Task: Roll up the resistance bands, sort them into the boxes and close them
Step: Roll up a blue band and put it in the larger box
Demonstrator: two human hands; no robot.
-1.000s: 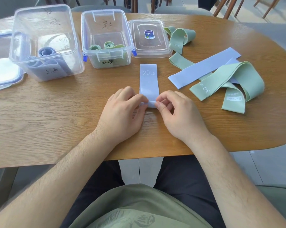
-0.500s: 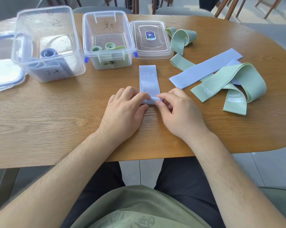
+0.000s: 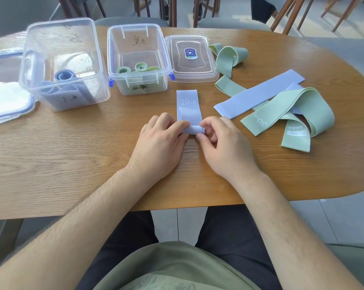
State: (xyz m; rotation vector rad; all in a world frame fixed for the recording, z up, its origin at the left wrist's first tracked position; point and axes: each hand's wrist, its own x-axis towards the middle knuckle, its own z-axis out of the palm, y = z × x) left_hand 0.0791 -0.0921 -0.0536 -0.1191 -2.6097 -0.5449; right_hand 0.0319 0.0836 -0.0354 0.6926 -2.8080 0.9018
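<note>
Rolling blue band [image 3: 188, 109] on worktop [image 3: 72, 153]: left hand [image 3: 159, 144] and right hand [image 3: 223, 143] pinch its started roll. Next, probably, tight even turns toward the 20 LB end.

Both hands, left hand [image 3: 160, 143] and right hand [image 3: 223, 143], pinch rolled near end of blue 20 LB band [image 3: 188, 107] on wooden table [image 3: 72, 153]; open boxes behind.

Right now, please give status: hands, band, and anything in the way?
Left hand and right hand both pinch rolled end of 20 LB blue band; most lies flat. Box with blue bands open. Nothing between.
</note>
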